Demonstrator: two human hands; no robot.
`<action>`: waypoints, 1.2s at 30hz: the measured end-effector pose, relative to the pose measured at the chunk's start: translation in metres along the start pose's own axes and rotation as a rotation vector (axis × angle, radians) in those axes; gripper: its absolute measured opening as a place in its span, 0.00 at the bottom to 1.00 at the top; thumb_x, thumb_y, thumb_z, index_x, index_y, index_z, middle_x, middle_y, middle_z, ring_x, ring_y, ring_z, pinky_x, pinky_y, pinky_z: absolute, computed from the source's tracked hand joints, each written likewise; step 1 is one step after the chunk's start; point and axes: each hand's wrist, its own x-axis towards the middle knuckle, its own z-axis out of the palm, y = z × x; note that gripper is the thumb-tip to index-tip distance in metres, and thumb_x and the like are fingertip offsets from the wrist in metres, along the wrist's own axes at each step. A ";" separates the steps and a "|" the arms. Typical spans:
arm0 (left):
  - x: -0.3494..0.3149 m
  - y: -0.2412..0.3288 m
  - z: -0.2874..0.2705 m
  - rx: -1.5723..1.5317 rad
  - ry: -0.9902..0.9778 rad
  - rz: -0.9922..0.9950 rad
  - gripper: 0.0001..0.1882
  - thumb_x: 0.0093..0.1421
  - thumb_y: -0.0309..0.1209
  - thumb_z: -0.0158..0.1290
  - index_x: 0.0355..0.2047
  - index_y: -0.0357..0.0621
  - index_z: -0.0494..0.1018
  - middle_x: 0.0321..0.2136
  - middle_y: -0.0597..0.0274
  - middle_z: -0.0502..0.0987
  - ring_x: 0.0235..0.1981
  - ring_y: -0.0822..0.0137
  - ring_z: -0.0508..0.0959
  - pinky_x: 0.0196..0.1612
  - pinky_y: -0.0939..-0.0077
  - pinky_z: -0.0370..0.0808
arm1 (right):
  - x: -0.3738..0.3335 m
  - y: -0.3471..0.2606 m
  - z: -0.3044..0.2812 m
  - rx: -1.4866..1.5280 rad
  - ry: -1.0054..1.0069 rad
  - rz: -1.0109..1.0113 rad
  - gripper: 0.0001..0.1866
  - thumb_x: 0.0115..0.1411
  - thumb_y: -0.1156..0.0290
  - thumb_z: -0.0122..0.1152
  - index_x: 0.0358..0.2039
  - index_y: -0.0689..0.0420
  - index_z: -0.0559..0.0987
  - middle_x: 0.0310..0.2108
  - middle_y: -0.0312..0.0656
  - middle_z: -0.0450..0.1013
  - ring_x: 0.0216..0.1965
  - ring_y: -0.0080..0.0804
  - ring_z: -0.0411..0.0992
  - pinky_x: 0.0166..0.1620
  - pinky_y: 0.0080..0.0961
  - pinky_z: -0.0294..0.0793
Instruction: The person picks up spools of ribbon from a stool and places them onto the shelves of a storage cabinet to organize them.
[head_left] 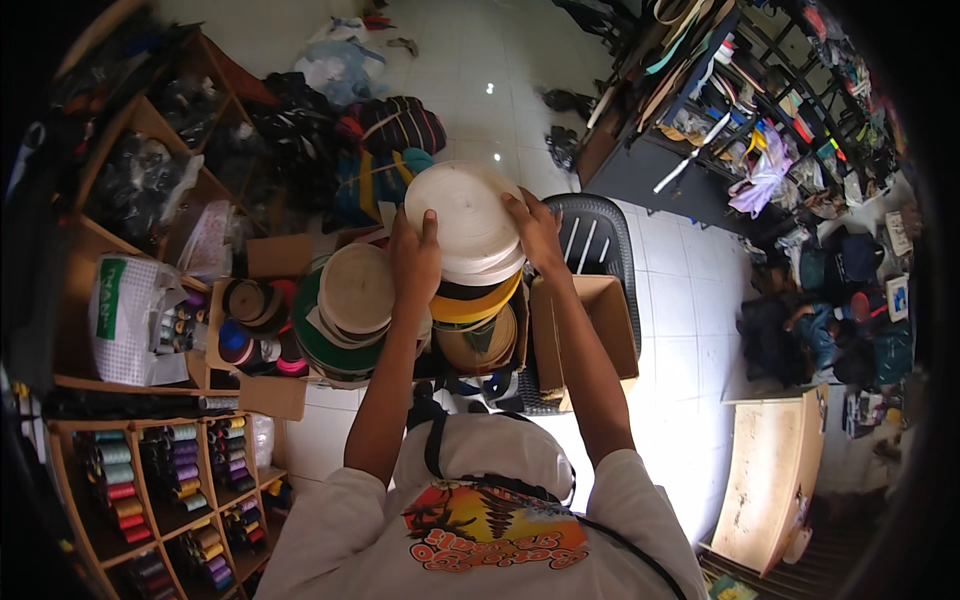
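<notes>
Between my two hands is a stack of white webbing rolls (pixel 465 210), flat round coils piled one on another. My left hand (pixel 417 262) grips the left side, thumb up on the rim. My right hand (pixel 538 232) presses the right side, its thumb over the top edge. Directly below show a black roll and a yellow roll (pixel 478 303); whether they are lifted with the stack I cannot tell. Under those lies a tan roll (pixel 480 346). Close to my left forearm, a cream roll (pixel 357 288) rests on a green roll (pixel 318 335).
An open cardboard box (pixel 590 325) sits on a black chair (pixel 625 250) to the right. Another box at left holds brown and pink rolls (pixel 262 310). Wooden shelves (pixel 130 425) carry thread spools. A crowded rack (pixel 650 160) stands far right, a wooden cabinet (pixel 765 480) nearer.
</notes>
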 end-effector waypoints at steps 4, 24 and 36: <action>-0.003 -0.001 0.004 -0.013 -0.043 0.013 0.31 0.68 0.44 0.41 0.60 0.27 0.56 0.55 0.33 0.65 0.57 0.42 0.67 0.60 0.55 0.61 | 0.000 0.010 0.002 0.060 0.076 -0.017 0.32 0.62 0.47 0.44 0.56 0.60 0.72 0.47 0.54 0.75 0.58 0.51 0.66 0.65 0.56 0.19; -0.077 0.120 -0.026 -0.834 -0.415 -0.149 0.35 0.56 0.36 0.61 0.59 0.43 0.58 0.55 0.50 0.63 0.57 0.58 0.65 0.60 0.61 0.62 | -0.155 -0.064 -0.076 0.851 0.485 0.082 0.25 0.63 0.62 0.54 0.56 0.64 0.71 0.46 0.47 0.73 0.45 0.30 0.72 0.49 0.25 0.71; -0.327 0.172 0.095 -0.906 -1.025 -0.554 0.36 0.51 0.34 0.66 0.56 0.33 0.63 0.50 0.53 0.69 0.53 0.62 0.68 0.58 0.67 0.64 | -0.407 0.039 -0.240 0.565 0.949 0.150 0.31 0.61 0.55 0.55 0.58 0.65 0.69 0.48 0.55 0.73 0.49 0.44 0.72 0.55 0.35 0.69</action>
